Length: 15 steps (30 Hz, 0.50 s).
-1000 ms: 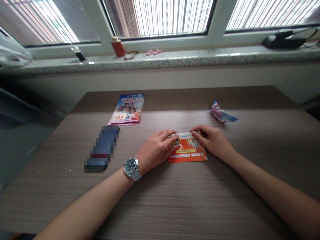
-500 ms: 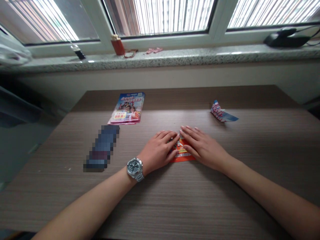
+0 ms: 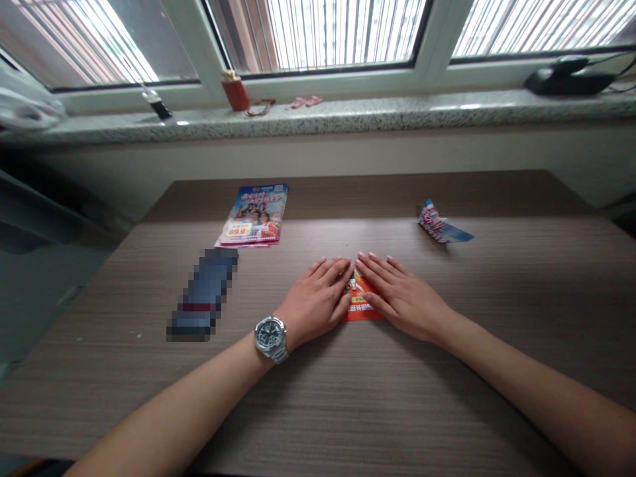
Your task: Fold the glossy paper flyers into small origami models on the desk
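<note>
An orange printed paper [image 3: 362,306] lies on the table in front of me, its sides covered by my hands. My left hand [image 3: 320,295], with a silver watch [image 3: 271,336] on the wrist, rests flat on the paper's left part, fingers stretched out. Flat on the right part lies my right hand [image 3: 400,295], its fingers also extended. The fingertips of both hands nearly meet at the paper's far end. How the paper is folded under the hands is hidden. Farther right stands a folded blue-and-pink paper piece [image 3: 442,225], apart from my hands.
A stack of printed flyers [image 3: 256,215] lies at the back left of the wooden table [image 3: 318,411]. Nearer me is a dark pixelated object [image 3: 203,295]. On the stone windowsill [image 3: 397,114] are a red container [image 3: 235,91], small pink items [image 3: 307,101] and a black device [image 3: 569,76].
My left hand has shifted slightly right over the orange paper, covering a little more of it. My right hand has barely moved. The other things stay put.
</note>
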Tool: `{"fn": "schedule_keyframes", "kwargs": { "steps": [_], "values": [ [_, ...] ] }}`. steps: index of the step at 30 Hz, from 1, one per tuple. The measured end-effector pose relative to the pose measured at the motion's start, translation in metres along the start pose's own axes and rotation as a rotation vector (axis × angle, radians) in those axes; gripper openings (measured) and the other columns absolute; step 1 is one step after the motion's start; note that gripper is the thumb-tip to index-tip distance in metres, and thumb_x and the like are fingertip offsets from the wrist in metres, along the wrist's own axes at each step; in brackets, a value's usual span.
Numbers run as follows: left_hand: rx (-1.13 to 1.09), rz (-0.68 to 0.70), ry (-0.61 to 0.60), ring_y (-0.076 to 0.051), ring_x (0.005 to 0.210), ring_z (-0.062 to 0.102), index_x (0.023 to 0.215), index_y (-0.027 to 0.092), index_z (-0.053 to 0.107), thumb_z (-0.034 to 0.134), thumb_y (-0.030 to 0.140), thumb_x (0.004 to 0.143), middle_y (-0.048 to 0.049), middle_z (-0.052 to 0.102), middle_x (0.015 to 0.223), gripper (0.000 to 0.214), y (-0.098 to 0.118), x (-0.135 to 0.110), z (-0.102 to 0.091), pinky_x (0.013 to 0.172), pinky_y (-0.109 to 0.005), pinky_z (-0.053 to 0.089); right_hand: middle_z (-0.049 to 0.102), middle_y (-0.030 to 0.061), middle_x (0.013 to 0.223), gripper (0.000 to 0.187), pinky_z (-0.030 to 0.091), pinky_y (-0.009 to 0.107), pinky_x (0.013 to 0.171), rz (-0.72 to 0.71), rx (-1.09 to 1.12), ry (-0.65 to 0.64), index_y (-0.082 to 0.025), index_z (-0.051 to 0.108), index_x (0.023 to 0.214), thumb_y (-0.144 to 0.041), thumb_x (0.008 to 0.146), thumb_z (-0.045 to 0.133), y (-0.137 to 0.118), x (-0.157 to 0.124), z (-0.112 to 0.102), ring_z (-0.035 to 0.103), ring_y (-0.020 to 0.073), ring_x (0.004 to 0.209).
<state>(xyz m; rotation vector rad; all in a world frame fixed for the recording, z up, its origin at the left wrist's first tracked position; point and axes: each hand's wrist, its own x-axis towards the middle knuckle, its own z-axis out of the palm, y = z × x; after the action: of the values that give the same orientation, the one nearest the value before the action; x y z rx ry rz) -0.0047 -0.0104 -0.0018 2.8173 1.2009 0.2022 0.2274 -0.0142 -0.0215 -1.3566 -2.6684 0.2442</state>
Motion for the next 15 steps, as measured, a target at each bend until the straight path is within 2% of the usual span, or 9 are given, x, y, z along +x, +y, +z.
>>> {"fn": "schedule_keyframes", "kwargs": {
  "steps": [3, 7, 15],
  "values": [
    [-0.015, -0.005, -0.052, -0.020, 0.151, 0.029, 0.157, 0.015, 0.029, 0.031, 0.044, 0.105, -0.0099, 0.031, 0.163, 0.059, -0.003, -0.001, -0.001, 0.126, -0.038, 0.017, 0.021, 0.0035, 0.166, 0.066, 0.020, 0.044, 0.125, -0.004, -0.002, 0.004, -0.020, 0.023, 0.160, -0.055, 0.104, 0.025, 0.001, 0.000, 0.001, 0.020, 0.0197, 0.153],
    [-0.026, -0.003, -0.083, -0.017, 0.154, 0.021, 0.158, 0.019, 0.024, 0.024, 0.041, 0.107, -0.0050, 0.022, 0.166, 0.056, -0.008, -0.005, -0.001, 0.127, -0.038, 0.011, 0.022, 0.0037, 0.166, 0.066, 0.021, 0.044, 0.125, 0.001, 0.005, 0.000, -0.021, 0.021, 0.160, -0.056, 0.104, 0.026, 0.002, 0.000, 0.001, 0.021, 0.0195, 0.153],
    [-0.032, -0.008, -0.075, -0.018, 0.153, 0.023, 0.158, 0.016, 0.026, 0.026, 0.038, 0.108, -0.0073, 0.024, 0.165, 0.055, -0.017, -0.012, -0.002, 0.126, -0.039, 0.016, 0.022, 0.0050, 0.165, 0.065, 0.023, 0.046, 0.124, -0.008, 0.011, 0.003, -0.022, 0.021, 0.160, -0.055, 0.104, 0.026, 0.002, -0.001, 0.000, 0.022, 0.0203, 0.152]
  ]
}}
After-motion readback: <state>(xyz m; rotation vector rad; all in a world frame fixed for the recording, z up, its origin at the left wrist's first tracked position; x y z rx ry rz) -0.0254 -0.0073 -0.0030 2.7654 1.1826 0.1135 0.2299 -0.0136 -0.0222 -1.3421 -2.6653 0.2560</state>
